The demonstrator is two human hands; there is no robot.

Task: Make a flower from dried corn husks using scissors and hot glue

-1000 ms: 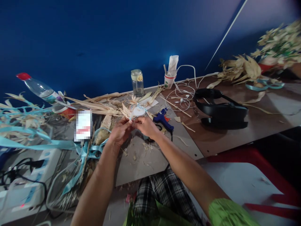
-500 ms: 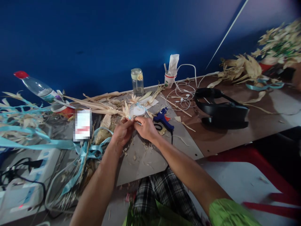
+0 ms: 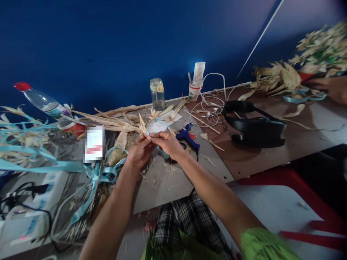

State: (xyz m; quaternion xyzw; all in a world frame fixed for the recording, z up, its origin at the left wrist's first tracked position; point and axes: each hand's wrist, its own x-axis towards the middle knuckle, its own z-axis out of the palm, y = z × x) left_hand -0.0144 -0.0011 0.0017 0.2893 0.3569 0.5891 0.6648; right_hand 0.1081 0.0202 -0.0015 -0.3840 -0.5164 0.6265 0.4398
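My left hand (image 3: pixel 139 151) and my right hand (image 3: pixel 168 143) meet over the grey board (image 3: pixel 168 184), fingertips pinched together on a small dried-husk flower (image 3: pixel 143 126) tied with thin light-blue ribbon. The husk's spiky tips stick up just above my left fingers. A white tape roll (image 3: pixel 156 126) lies right behind the hands. A blue glue gun (image 3: pixel 187 136) rests just to the right of my right hand.
Long husk strips (image 3: pixel 108 121), a plastic bottle (image 3: pixel 40 102) and blue ribbon (image 3: pixel 54 165) crowd the left. A glass jar (image 3: pixel 157 94), paper cup (image 3: pixel 194 92), white earphone cable (image 3: pixel 211 108) and black headset (image 3: pixel 255 124) lie behind and to the right. Another person's hand (image 3: pixel 332 88) is far right.
Both hands dipped slightly toward the board, then rose again, still working the husk piece. Another person's hand has come into view at the far right.
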